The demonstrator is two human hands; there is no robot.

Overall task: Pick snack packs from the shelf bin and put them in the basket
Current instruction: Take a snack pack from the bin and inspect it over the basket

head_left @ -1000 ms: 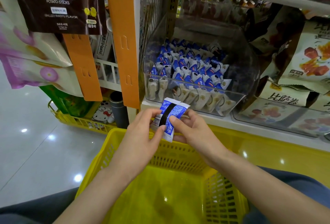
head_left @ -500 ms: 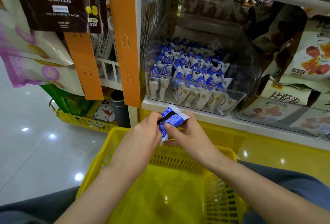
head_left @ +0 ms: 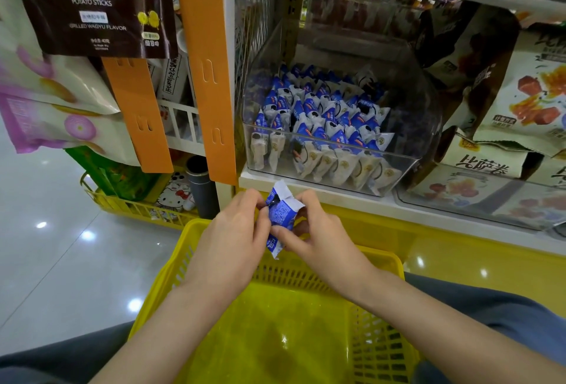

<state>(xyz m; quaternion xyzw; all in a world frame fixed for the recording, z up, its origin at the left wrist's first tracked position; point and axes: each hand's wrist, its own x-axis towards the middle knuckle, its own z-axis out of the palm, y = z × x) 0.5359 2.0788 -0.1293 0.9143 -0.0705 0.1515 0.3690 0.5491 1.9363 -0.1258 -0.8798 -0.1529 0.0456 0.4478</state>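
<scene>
Both hands (head_left: 275,232) pinch one snack pack (head_left: 280,215) above the basket (head_left: 386,261).

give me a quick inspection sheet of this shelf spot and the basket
surface: white shelf carrying a clear bin; yellow basket below the hands, no pack seen in it
job's things: blue-and-white snack packs fill the bin; one snack pack is above the basket
clutter: potato sticks bag, orange strips, cream bags at right
grippers: left hand and right hand both pinch the snack pack
cables: nothing seen
surroundings: glossy floor, second yellow basket at left
</scene>
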